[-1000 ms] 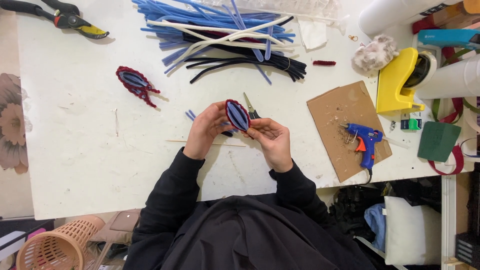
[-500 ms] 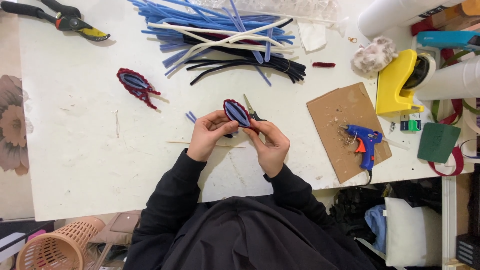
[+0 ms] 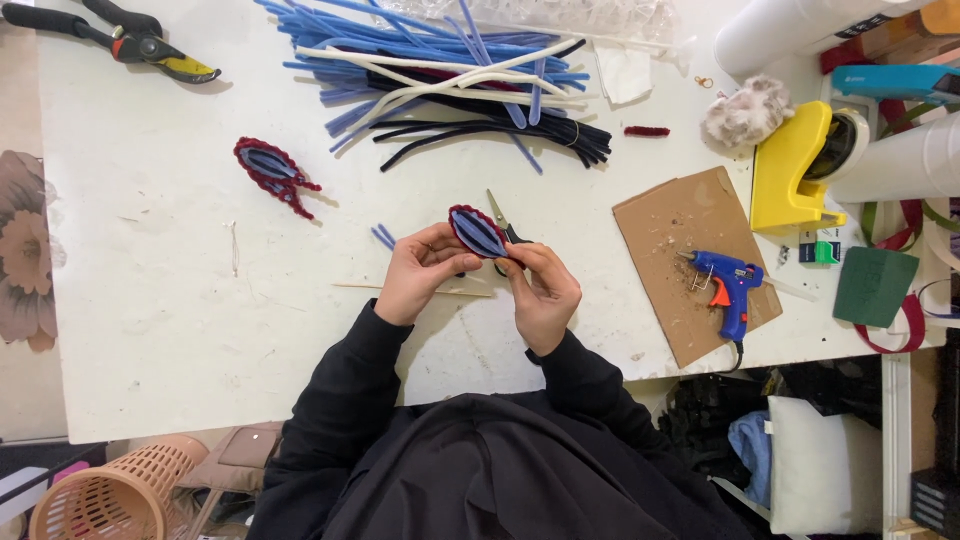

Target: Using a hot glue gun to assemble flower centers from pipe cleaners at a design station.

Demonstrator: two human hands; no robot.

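Currently I am pinching a leaf-shaped pipe-cleaner piece [image 3: 478,232], blue centre with dark red edging, between my left hand [image 3: 420,275] and right hand [image 3: 545,290], both closed on it just above the white table [image 3: 150,330]. Nearby items: scissors [image 3: 500,222] lying right beneath it, a finished matching leaf [image 3: 272,175] well to the left, a blue glue gun [image 3: 728,285] resting on cardboard [image 3: 680,235]. Risk, as I am judging it: squeezing too hard may be bending the edging loose, or the piece may be snagging on the scissor tips.

scissors [image 3: 503,225] behind hands (glue gun [image 3: 730,285] right)
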